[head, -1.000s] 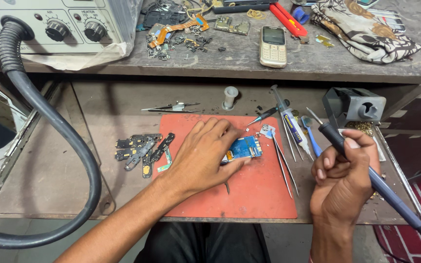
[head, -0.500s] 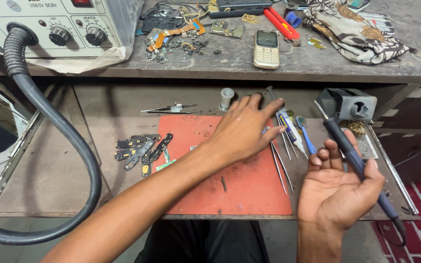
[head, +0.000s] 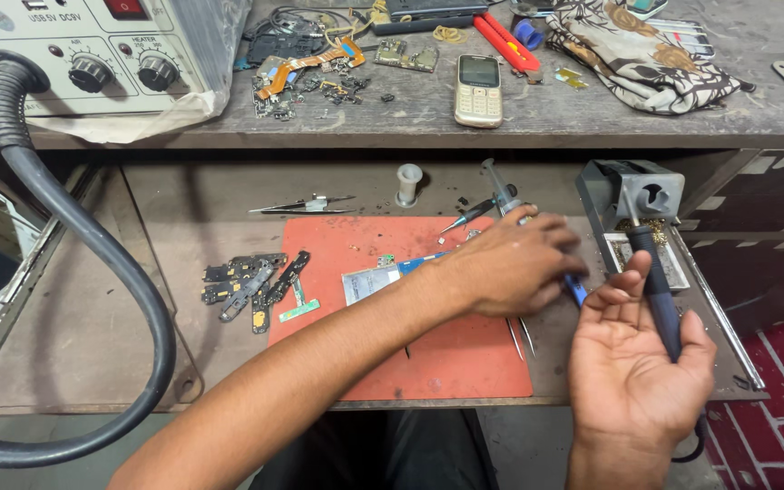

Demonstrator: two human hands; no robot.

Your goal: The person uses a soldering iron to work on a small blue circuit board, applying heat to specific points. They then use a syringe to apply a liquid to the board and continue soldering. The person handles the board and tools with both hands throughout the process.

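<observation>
My left hand [head: 510, 268] reaches across the red mat [head: 428, 354] to its right edge. Its fingers curl over a cluster of thin tools: tweezers [head: 514, 336], a blue-handled tool [head: 576, 290] and a syringe-like tool [head: 498, 186]. Whether it grips one is hidden. My right hand [head: 637, 367] is palm up at the right. A dark soldering iron [head: 657, 290] lies across its fingers, pinned by the thumb, tip pointing at the grey iron stand [head: 632, 195]. A small circuit board [head: 369, 281] lies on the mat by my left forearm.
Loose phone parts [head: 251, 283] lie left of the mat, with tweezers [head: 306, 207] and a white spool [head: 408, 184] behind it. On the upper shelf are a hot-air station [head: 83, 54] with a thick hose [head: 93, 272], a keypad phone [head: 478, 89], flex cables [head: 310, 68] and a patterned cloth [head: 646, 54].
My left hand left the small circuit board and moved right onto the tools beside the mat, fingers curling. My right hand turned palm up, and the soldering iron now rests loosely in it.
</observation>
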